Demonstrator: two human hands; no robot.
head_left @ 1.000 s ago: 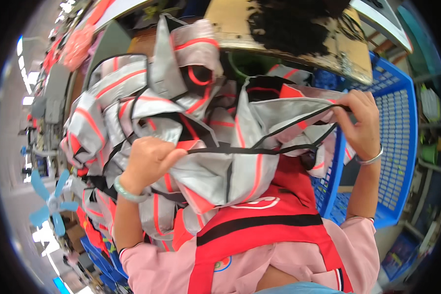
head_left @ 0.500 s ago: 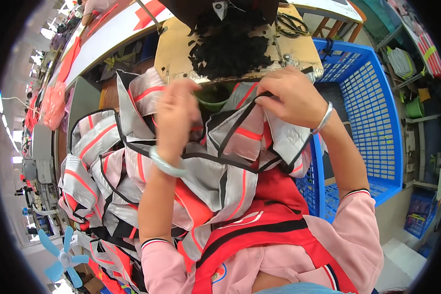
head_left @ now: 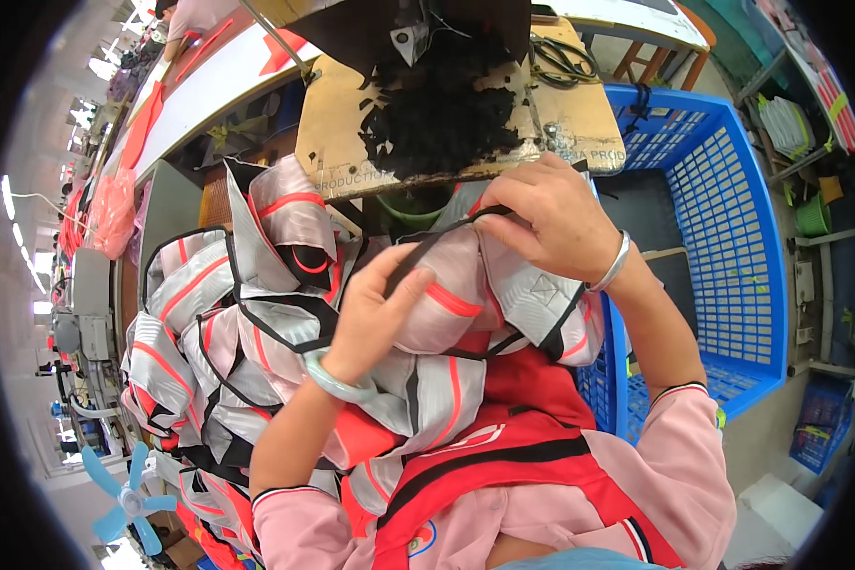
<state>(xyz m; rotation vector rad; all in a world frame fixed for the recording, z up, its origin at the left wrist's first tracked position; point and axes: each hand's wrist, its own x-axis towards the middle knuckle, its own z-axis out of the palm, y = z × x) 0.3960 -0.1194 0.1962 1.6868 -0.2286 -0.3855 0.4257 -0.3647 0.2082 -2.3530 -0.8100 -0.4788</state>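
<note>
A grey fabric piece with a red stripe and black edging is stretched between my hands over my lap. My right hand pinches its black edge close to the front of a wooden board. Lower and to the left, my left hand has the same black edge between thumb and fingers. The black edging runs slantwise from one hand to the other. Around and below lies a big heap of similar grey, red-striped fabric pieces, spilling over my lap to the left.
Small black scraps cover the wooden board ahead, beneath a dark machine part. Under its edge is a green bucket. A blue plastic crate stands at my right. Far left are a light-blue fan and a pink bag.
My left hand has come down and taken hold of the black edge; before, it was blurred and higher up. My right hand keeps its pinch, slightly lower. The view has shifted a little.
</note>
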